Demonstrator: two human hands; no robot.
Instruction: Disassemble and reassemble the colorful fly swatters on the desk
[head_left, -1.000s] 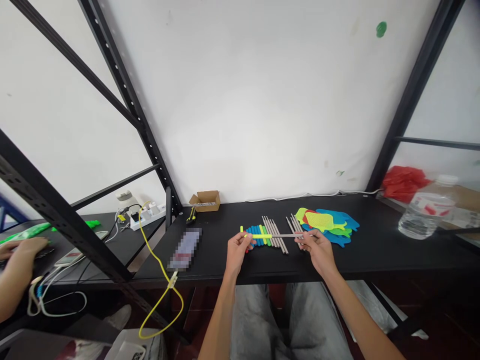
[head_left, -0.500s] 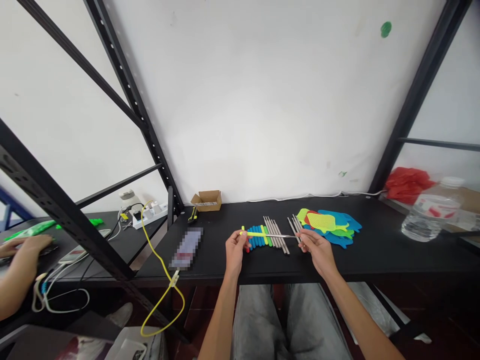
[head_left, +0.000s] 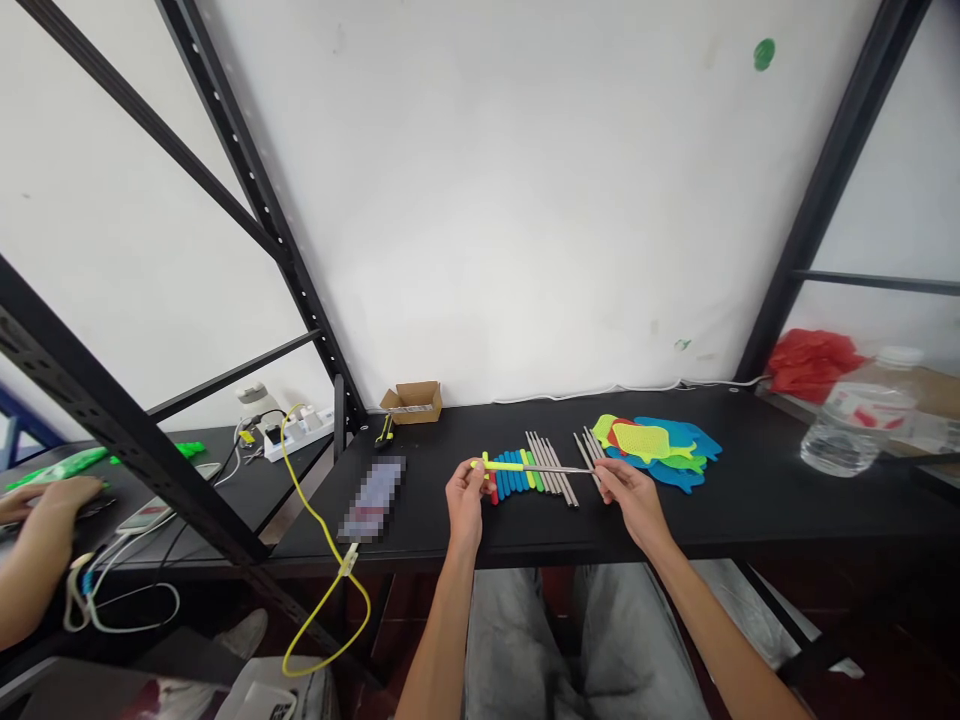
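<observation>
Fingers: your left hand [head_left: 466,497] is pinching the yellow handle [head_left: 504,466] at its near end, fingertips closed on it; your right hand [head_left: 628,496] is pinching the thin metal rod [head_left: 566,469] at its other end, fingertips closed on that. Handle and rod are lying in one line between your two hands, held just above the black table [head_left: 750,500].

Near edge: your hands are working close to the table's front edge, with your wrists crossing over it. Bare tabletop is lying open to the right of your right hand and between your left hand and the blurred flat item [head_left: 371,497].

Under the rod: a row of coloured handles [head_left: 516,480], mostly blue with some green and red, is lying side by side, and a bundle of loose metal rods [head_left: 553,478] is sitting just beside it to the right.

Beyond your right hand: a stack of mesh swatter heads [head_left: 660,445], yellow on top with blue, green and red beneath, is spreading toward the wall.

Far edge: a small cardboard box [head_left: 412,400] is sitting against the wall, with a white cable [head_left: 600,390] running along the back.

Right flank: a water bottle [head_left: 855,420] and a red bag [head_left: 810,362] are standing well apart from your hands, past a black frame post [head_left: 817,200].

Left flank: a yellow cable [head_left: 315,520] is hanging over the table's left edge; another person's hand [head_left: 45,497] is resting on the neighbouring desk.
</observation>
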